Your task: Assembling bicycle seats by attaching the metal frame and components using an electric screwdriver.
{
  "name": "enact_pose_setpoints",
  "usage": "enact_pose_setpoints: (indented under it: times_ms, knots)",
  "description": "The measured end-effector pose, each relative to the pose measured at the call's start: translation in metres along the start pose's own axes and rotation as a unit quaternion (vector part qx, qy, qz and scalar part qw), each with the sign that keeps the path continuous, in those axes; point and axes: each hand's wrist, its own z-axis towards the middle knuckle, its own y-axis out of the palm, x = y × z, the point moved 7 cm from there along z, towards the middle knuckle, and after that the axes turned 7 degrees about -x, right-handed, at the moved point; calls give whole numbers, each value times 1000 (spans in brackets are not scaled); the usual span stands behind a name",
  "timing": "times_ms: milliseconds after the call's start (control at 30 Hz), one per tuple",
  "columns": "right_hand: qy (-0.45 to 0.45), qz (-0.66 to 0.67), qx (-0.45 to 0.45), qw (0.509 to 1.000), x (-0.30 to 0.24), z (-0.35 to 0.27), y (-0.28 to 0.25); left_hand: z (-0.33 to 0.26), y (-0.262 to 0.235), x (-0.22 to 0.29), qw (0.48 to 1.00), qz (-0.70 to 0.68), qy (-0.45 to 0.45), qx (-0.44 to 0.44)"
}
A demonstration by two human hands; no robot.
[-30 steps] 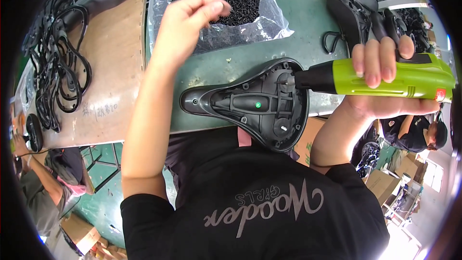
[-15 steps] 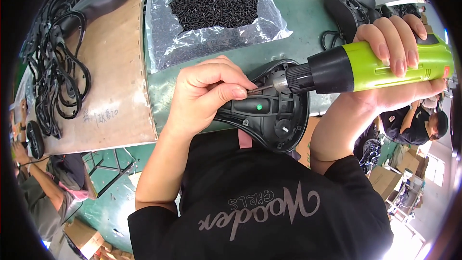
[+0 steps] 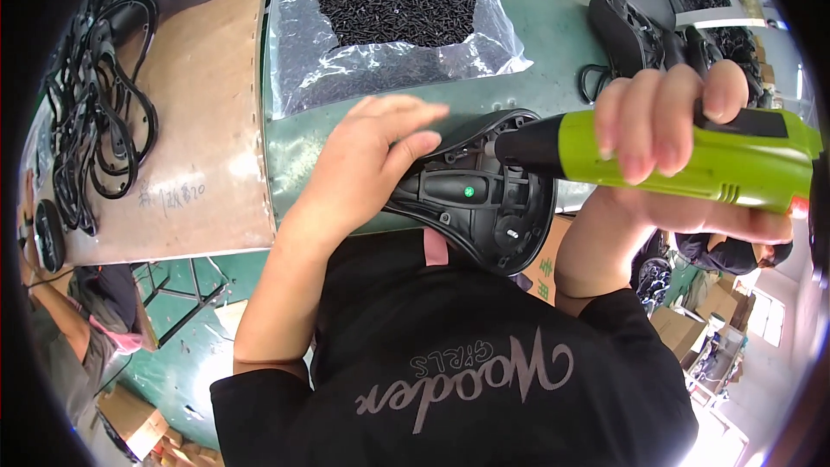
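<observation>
Left hand back from the screw bag, now flat on the upturned saddle at the bench's near edge; right hand clenched round the green driver, tip seated — fastening underway.

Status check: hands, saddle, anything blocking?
Left hand flat on the upturned black saddle. Right hand gripping the green power screwdriver, tip at the saddle's underside. Bag of black screws lies behind, not blocking.

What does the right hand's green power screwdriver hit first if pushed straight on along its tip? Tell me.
Probably the black plastic underside of the upturned bicycle saddle: the right hand aims the green power screwdriver leftward into it, near the left hand's fingers.
</observation>
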Motion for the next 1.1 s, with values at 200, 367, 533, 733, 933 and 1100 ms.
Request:
enact_pose_setpoints:
  times_ms: [200,367,533,733,933,1100]
  knots:
    - [69,8,-96,993,19,12,16,-9,19,-18,983,-1,-108,-148]
    - [101,13,-65,993,32,15,16,-12,18,-19,989,9,-105,-106]
    - [119,71,-46,989,47,22,1,-13,18,-20,992,13,-93,-87]
    - [108,74,-96,987,49,27,16,-14,18,-18,993,27,-83,-85]
    - [118,63,-59,989,59,28,4,-19,20,-18,994,25,-76,-79]
    - [120,68,-111,984,70,31,5,-15,21,-21,995,19,-68,-75]
